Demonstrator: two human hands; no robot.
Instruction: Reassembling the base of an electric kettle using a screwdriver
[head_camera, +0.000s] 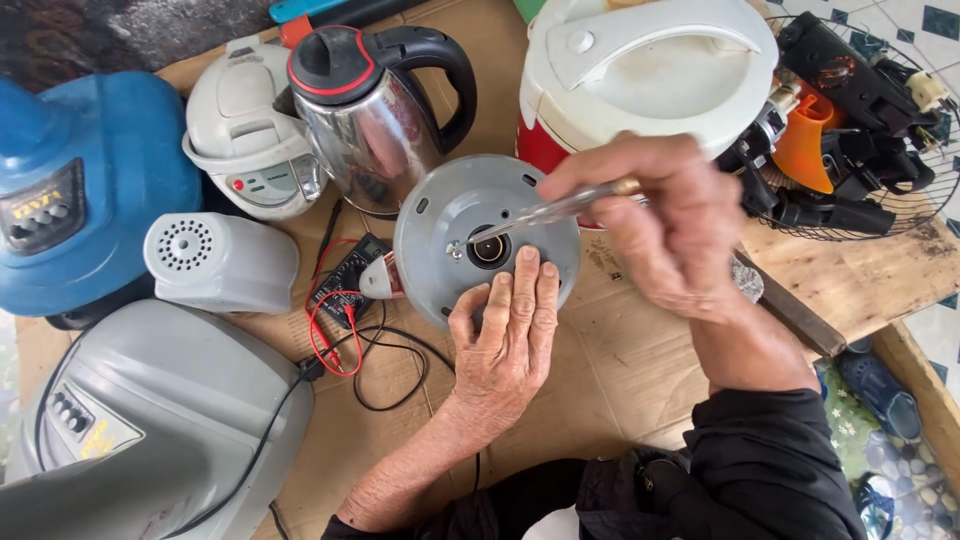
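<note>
Right hand (672, 235) closed in a grip around the clear handle of a screwdriver (540, 213), shaft running left and down, tip set on a screw near the centre of the grey kettle base (440, 215). Left hand (507, 335) gripping the lower rim of that round base, fingers laid flat over its face, fingertips just short of the central socket. Base held tilted, face up toward the camera, above the cardboard-covered bench (620, 370).

Immediately behind the base: stainless-steel electric kettle (375, 115) with black handle and lid, standing upright and close to the base's upper edge. To the right rear, a white rice cooker (645, 70) with red lower body, just behind the right hand. Left of the base, a black multimeter (345, 280) with red and black leads lying looped on the cardboard, close to the base's left edge. Further left, a small white rice cooker (250, 135), a white vented housing (220, 262), a blue appliance (85, 190) and a large grey appliance (150, 420), crowding that side. Wire fan guard (900, 215) at far right, filled with plugs and parts. Bare cardboard open only below and right of the left hand.
</note>
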